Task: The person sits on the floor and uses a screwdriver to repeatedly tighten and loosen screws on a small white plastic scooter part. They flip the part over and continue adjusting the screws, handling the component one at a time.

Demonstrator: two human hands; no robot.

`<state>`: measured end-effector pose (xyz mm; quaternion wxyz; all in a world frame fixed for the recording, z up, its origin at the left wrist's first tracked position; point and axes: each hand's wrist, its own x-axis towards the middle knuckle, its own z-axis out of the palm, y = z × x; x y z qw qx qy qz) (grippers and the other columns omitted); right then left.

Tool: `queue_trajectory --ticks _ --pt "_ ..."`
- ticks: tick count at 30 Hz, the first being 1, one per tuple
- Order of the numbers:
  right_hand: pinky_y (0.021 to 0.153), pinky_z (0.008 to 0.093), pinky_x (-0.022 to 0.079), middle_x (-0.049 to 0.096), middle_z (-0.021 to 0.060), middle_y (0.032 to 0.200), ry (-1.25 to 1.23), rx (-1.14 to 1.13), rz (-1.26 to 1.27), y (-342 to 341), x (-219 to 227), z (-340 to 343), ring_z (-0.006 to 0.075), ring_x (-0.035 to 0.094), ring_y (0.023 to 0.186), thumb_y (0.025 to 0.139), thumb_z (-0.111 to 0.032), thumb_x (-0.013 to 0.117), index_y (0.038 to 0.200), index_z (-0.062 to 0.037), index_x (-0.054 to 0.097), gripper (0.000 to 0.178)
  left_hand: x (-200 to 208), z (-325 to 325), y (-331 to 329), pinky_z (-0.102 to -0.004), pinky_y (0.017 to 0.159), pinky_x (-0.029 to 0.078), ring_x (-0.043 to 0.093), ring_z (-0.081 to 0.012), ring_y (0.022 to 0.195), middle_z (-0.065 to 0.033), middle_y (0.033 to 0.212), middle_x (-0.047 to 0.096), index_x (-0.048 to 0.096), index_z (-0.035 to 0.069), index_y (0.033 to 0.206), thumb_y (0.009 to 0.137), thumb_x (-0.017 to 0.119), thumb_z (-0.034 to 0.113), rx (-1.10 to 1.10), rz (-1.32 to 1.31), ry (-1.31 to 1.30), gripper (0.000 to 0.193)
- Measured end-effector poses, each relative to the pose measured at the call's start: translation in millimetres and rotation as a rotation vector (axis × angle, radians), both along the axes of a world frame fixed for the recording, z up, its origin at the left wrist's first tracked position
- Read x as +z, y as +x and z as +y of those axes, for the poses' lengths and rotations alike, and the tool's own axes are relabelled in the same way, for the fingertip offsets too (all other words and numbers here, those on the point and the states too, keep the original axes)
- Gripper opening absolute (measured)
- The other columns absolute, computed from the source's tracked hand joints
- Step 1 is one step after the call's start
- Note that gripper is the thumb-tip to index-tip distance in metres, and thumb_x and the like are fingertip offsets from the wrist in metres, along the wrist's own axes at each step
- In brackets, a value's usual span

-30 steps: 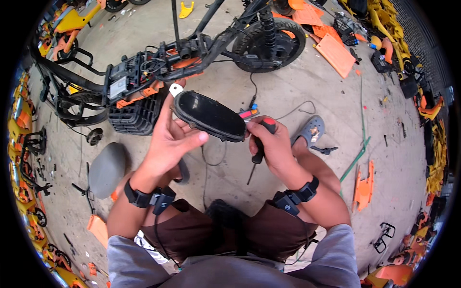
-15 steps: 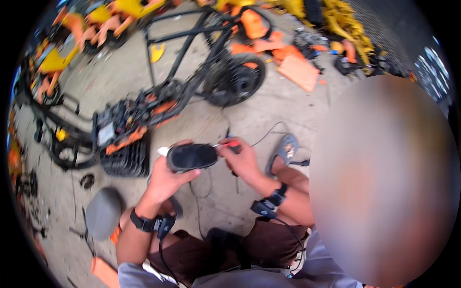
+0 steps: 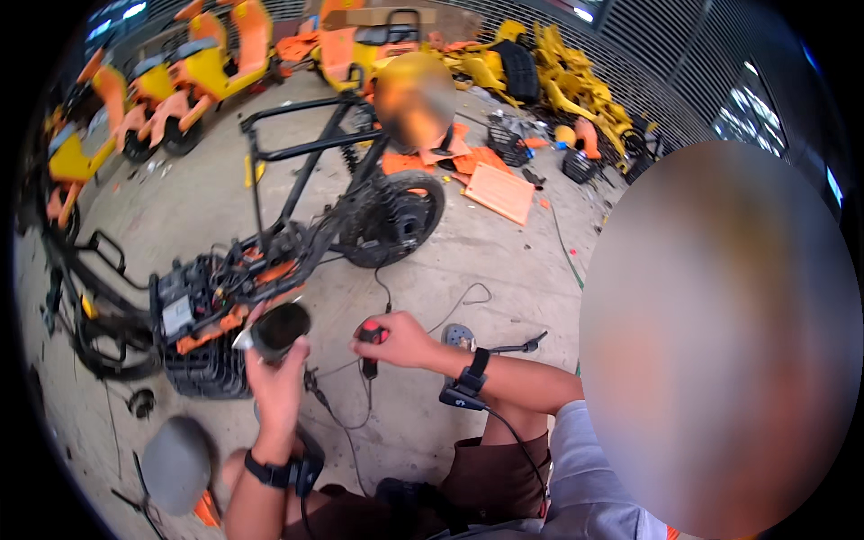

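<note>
Gripping smooth dk oval unit: L hand. R hand clenched on red/blk screwdriver. Tubular bike frame upper L; big blur hides R side.

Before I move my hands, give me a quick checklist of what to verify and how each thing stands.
1. Left hand holding the black oval-faced part: ok.
2. Right hand gripping the red-and-black screwdriver by its handle: ok.
3. Handle apart from that part: ok, a gap shows.
4. Screwdriver tip position: cannot tell, not clearly visible.
5. Floor near both hands free of the thin black cable in view: not ok.
</note>
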<state>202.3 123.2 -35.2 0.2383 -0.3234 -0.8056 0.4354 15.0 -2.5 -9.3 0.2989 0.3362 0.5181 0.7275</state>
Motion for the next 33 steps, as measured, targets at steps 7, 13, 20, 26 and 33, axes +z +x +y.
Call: queue_trajectory --ticks 7,13,20,26,33 --pt "0.06 0.0316 0.05 0.064 0.0093 0.067 0.076 -0.06 0.268 -33 11 15 0.0155 0.06 0.06 0.077 -0.027 0.079 0.083 -0.0008 0.067 0.03 15 -24 -17 -0.0261 0.064 0.049 0.065 -0.0156 0.08 -0.0107 0.123 0.06 0.028 0.012 0.152 0.092 0.059 0.001 0.087 -0.12 -0.079 0.068" --pt "0.062 0.0259 0.05 0.067 0.0033 0.077 -0.269 -0.21 0.33 -3 29 13 0.01 0.063 0.067 0.085 -0.017 0.074 0.094 -0.0021 0.068 0.018 0 -8 -20 -0.0309 0.079 0.055 0.064 -0.0189 0.095 -0.0111 0.113 0.06 0.044 0.007 0.129 0.077 0.07 -0.011 -0.031 0.041 -0.198 0.061" --pt "0.068 0.0344 0.054 0.064 0.0244 0.109 -0.273 -0.235 0.773 18 56 -8 0.0252 0.065 0.083 0.096 -0.019 0.054 0.114 0.0053 0.055 0.031 -1 -22 -30 -0.0284 0.091 0.047 0.056 -0.0117 0.106 -0.005 0.114 0.059 0.044 0.005 0.131 0.079 0.073 -0.005 -0.091 0.333 -0.199 0.06" --pt "0.067 0.0348 0.055 0.063 0.0264 0.107 -0.4 -0.168 0.788 17 68 -21 0.0267 0.065 0.084 0.089 -0.028 0.059 0.111 0.0036 0.054 0.039 2 -20 -20 -0.0287 0.092 0.048 0.059 -0.0126 0.106 -0.0057 0.114 0.06 0.046 0.005 0.128 0.077 0.071 -0.008 -0.115 0.273 -0.304 0.059" --pt "0.066 0.0346 0.054 0.064 0.0262 0.104 -0.45 -0.095 0.766 24 66 -16 0.0257 0.065 0.082 0.089 -0.026 0.06 0.109 0.0031 0.054 0.036 -7 -13 -22 -0.0273 0.078 0.05 0.059 -0.0121 0.095 -0.0057 0.106 0.058 0.044 0.007 0.12 0.078 0.07 0.0 -0.135 0.306 -0.317 0.05"
